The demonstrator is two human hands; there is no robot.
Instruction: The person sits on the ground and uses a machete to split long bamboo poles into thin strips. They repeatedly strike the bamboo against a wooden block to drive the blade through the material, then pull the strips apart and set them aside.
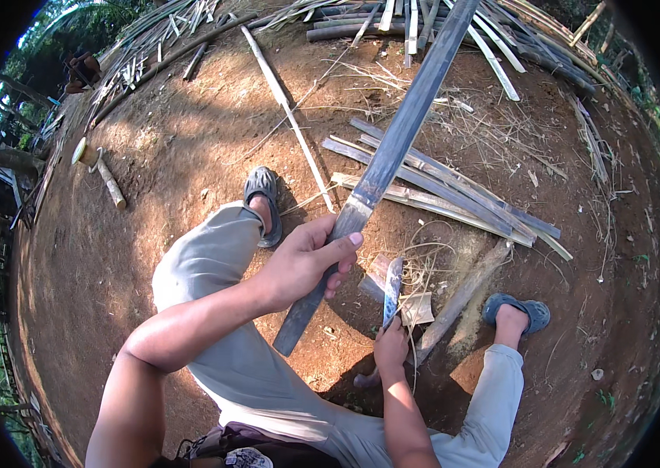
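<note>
My left hand is wrapped round a long, dark split-bamboo strip, thumb on its upper face. The strip slants from above my thigh up to the far edge, and a joint shows just beyond my fingers. Low in the middle, my right hand grips a knife; its handle is hidden in the fist and the broad blade points away from me, apart from the strip. Thin curled shavings and a pale flat bamboo piece lie beside the blade.
A round wooden log lies right of the knife. Several split bamboo strips are stacked beyond it. A long pale pole rests ahead, with bamboo heaps farther back. At left is a short stick. My sandalled feet stand apart.
</note>
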